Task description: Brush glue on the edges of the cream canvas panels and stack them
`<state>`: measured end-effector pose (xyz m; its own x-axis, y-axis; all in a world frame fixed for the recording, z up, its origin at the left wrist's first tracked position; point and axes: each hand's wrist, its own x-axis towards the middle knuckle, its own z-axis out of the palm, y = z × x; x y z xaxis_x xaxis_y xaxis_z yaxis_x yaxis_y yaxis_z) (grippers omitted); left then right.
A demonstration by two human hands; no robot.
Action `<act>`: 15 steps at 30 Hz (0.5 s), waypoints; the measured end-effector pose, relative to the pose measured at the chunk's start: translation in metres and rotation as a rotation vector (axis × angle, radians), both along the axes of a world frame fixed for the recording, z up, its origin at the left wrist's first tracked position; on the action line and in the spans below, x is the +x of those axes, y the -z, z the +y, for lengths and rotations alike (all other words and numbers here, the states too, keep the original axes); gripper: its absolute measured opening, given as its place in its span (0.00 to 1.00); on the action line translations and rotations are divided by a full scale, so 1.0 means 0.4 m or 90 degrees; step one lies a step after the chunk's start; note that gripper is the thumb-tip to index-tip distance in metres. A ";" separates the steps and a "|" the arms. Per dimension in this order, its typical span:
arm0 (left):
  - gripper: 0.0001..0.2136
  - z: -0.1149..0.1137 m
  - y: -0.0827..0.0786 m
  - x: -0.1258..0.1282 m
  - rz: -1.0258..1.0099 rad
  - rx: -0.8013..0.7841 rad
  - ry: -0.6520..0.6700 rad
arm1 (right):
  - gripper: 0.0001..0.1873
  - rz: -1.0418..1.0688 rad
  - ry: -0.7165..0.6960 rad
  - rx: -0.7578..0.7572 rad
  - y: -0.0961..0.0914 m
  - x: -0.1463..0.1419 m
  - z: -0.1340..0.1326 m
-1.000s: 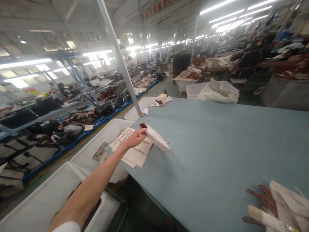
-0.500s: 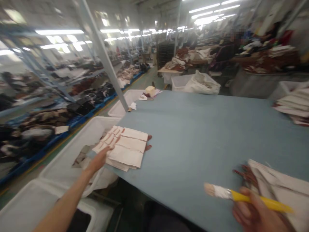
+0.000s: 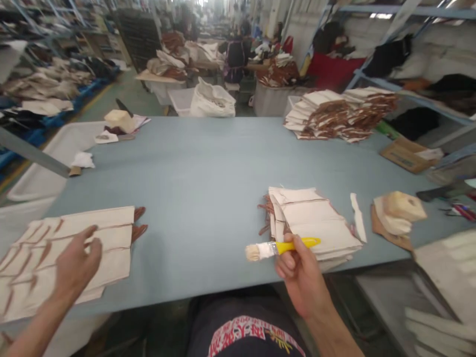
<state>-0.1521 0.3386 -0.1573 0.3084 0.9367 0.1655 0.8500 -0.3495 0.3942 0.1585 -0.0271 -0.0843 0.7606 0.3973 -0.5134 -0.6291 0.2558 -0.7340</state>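
Note:
My right hand grips a paintbrush with a yellow handle. Its pale bristles, wrapped in white near the ferrule, point left above the blue-grey table. Just behind the brush lies a stack of cream fabric pieces with brown strips at its left edge. On the left, overlapping rows of cream fabric pieces spread over the table edge, brown tabs sticking out at their right end. My left hand is over these pieces, fingers apart and slightly bent, holding nothing that shows.
A high pile of cream and brown pieces occupies the far right corner. Yellowish blocks stand at the right and far left. A cardboard box lies near the right shelves. White bins adjoin the left side.
The view has swung right, bringing the far pile and right shelves into sight. My left hand has come off the pieces' edge and opened above them. The right hand still holds the brush.

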 end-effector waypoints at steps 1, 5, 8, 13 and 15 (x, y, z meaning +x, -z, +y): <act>0.18 -0.034 0.014 0.076 -0.034 -0.035 0.036 | 0.37 0.016 0.013 0.008 -0.004 0.017 -0.026; 0.18 -0.237 0.059 0.392 -0.123 -0.119 0.235 | 0.37 0.026 0.069 0.003 0.006 0.108 -0.179; 0.19 -0.436 0.081 0.613 -0.160 -0.159 0.378 | 0.35 -0.011 0.135 -0.062 0.047 0.201 -0.351; 0.15 -0.694 0.119 0.885 -0.134 -0.151 0.471 | 0.30 -0.047 0.258 -0.176 0.133 0.390 -0.678; 0.14 -0.749 0.125 0.954 -0.109 -0.121 0.465 | 0.25 -0.067 0.269 -0.221 0.157 0.462 -0.794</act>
